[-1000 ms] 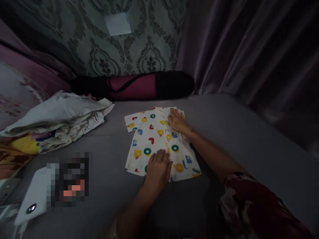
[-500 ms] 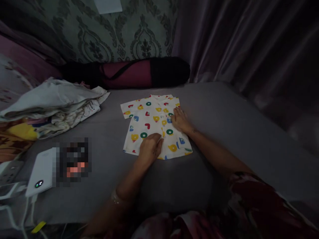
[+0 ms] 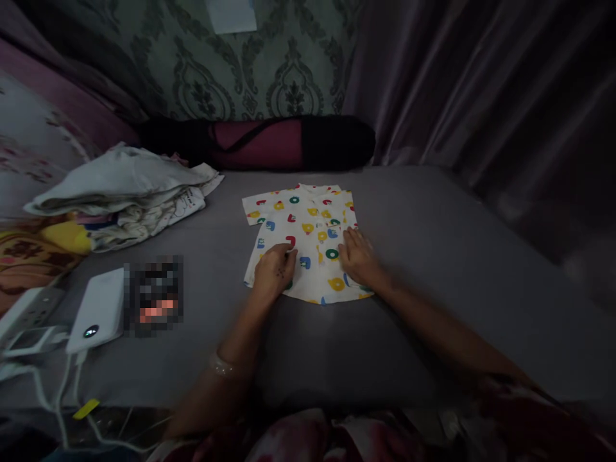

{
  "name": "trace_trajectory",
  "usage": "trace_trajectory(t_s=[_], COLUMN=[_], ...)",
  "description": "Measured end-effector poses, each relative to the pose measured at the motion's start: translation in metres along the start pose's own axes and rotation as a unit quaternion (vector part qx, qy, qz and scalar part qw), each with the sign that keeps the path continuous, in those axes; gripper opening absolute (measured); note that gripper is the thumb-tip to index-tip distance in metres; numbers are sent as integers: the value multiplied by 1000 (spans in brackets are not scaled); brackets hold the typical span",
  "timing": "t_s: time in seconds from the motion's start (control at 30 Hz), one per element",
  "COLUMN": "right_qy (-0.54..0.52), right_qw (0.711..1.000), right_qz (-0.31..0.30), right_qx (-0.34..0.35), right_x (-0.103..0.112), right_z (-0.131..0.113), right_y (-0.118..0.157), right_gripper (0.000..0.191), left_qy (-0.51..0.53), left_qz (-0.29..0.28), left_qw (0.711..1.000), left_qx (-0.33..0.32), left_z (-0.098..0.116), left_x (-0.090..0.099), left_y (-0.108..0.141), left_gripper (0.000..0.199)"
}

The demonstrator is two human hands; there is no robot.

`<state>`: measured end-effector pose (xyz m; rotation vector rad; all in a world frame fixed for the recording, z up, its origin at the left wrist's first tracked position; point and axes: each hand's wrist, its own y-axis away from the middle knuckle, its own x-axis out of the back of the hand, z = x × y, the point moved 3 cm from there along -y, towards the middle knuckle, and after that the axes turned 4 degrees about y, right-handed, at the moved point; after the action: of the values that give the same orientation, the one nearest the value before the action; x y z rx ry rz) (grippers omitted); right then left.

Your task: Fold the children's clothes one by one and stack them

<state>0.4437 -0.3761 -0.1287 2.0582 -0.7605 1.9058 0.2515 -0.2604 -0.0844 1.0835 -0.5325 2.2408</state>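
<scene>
A small short-sleeved shirt (image 3: 315,250), white with colourful letter-like prints, lies spread front side up on the grey bed surface. On its left half rests my left hand (image 3: 274,268), fingers loosely bent and touching the cloth, with nothing seen in them. My right hand (image 3: 360,258) lies over the shirt's right side edge, fingers extended on the fabric. The shirt's right sleeve seems tucked or hidden, and both hands cover parts of the sides.
To the left are piled clothes (image 3: 120,186), a white power bank (image 3: 99,311) with cables, a power strip (image 3: 36,311) and a blurred-out item (image 3: 156,295). A dark and maroon long bag (image 3: 260,144) lies along the wall. Curtains (image 3: 433,83) hang at right.
My left hand has moved left across the shirt, away from its middle. My right hand has slid down the shirt's right side towards me. The camera view has shifted slightly.
</scene>
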Motion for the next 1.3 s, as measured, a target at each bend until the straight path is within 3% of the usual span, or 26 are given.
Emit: trace_trajectory(t_s=[0.23,0.33,0.43,0.63,0.8,0.97,1.07,1.17,1.3], right_qy=[7,11,36,19,-51,-107,-101,-84,-68], right_qw=[997,994,993,988,984,970,974,982,988], right_qz=[-76,-93,-93,-115,-125,-141,-136,-130,-123], right_qx=[24,49,68,97,118,168,152,106,67], right_x=[4,4,7,34,45,20,3,-10,-22], right_z=[0,0,1,-15,-73,-157,-198,-224,-237], right_y=[34,56,59,0,-72,-134,-158,-170,-172], right_gripper=[65,67,67,41,33,30,30,33,40], left_qy=[-51,-121,-150,-87,-66,-58,-50,-50,-70], left_qz=[51,75,47,-29,-61,-59,-58,-60,-73], left_qw=[997,987,978,975,970,969,968,970,970], left_qx=[20,75,136,204,224,234,238,229,222], left_z=[-33,-51,-64,-67,-63,-66,-67,-67,-68], left_x=[12,23,30,36,38,39,40,40,37], left_y=[-11,-12,-12,-11,-9,-10,-11,-11,-12], left_gripper=[30,30,29,26,30,34,32,29,28])
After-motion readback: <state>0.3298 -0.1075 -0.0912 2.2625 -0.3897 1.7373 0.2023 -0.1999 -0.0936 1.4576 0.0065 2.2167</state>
